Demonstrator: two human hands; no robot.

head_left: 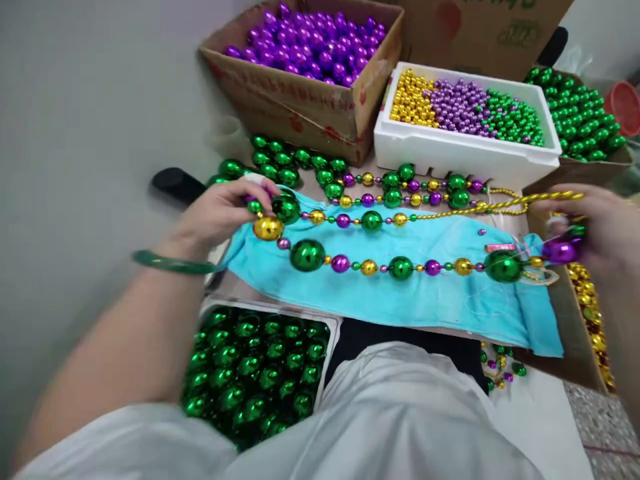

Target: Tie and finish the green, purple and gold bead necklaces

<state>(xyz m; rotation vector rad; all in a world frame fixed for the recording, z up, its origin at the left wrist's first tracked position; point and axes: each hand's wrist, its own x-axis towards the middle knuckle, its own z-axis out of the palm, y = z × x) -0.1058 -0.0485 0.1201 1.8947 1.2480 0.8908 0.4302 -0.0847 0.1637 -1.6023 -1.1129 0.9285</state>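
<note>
While stretched across the blue cloth [400, 300], bead string [400, 267] lay taut between both hands. Left hand [220, 210] pinched green and gold beads at left end; right hand [600, 230] closed round purple bead at right. Near left, tray of green balls [255, 367]; far, box of purple balls [310, 40].

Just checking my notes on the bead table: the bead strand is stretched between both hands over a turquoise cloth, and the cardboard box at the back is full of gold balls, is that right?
Nearly. The head view shows the cardboard box at the back full of purple balls, not gold. The rest holds: the bead strand is stretched between the left hand and the right hand over the turquoise cloth.
</note>
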